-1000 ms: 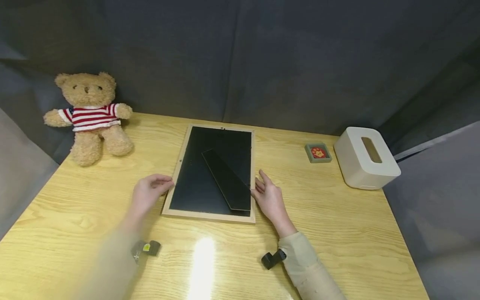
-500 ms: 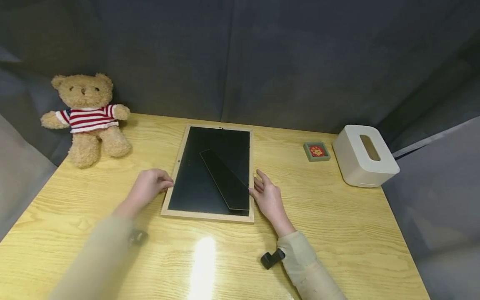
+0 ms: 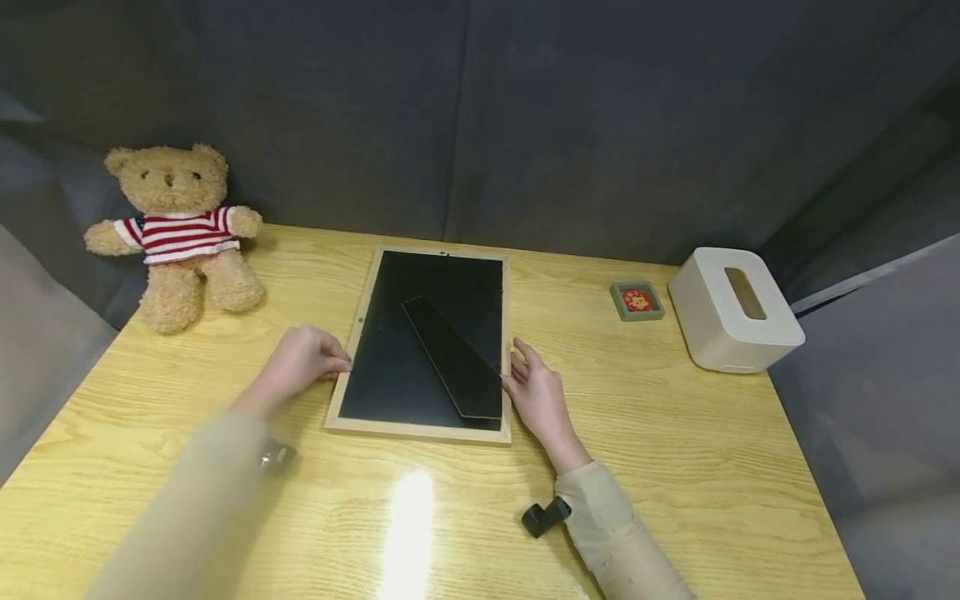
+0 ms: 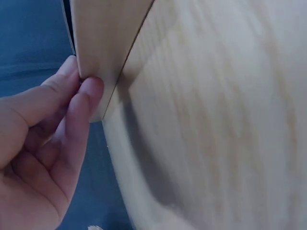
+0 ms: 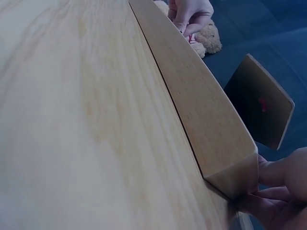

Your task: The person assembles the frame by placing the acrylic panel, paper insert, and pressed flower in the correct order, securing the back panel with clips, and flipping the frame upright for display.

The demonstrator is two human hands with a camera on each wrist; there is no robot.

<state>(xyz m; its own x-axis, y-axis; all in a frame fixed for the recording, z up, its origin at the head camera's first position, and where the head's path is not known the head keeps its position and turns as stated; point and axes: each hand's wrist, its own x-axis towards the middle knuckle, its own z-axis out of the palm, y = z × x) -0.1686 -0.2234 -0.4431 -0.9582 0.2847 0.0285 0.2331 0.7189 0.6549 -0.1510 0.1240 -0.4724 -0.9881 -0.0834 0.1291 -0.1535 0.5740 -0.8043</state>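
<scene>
A picture frame (image 3: 417, 430) with a light wooden border lies face down on the table, its black backing (image 3: 382, 367) upward. The black easel leg (image 3: 459, 367) runs slantwise over the backing; in the right wrist view that leg (image 5: 261, 103) sticks up from it. My left hand (image 3: 300, 362) pinches the frame's left side, thumb at the inner edge by the backing and fingertips against the outer side, as the left wrist view shows. My right hand (image 3: 540, 400) holds the right side near the leg's lower end, thumb over the border, with some fingers hidden beside it.
A teddy bear (image 3: 187, 233) in a striped top sits at the back left. A small green square tray (image 3: 637, 315) with a red emblem lies at the right, beside a white tissue box (image 3: 735, 312). A dark curtain (image 3: 585, 125) hangs behind the table (image 3: 660, 450).
My left hand has turned at the frame's left edge, its knuckles moving up and away and its forearm swinging out to the left. The right hand and the frame stay where they were.
</scene>
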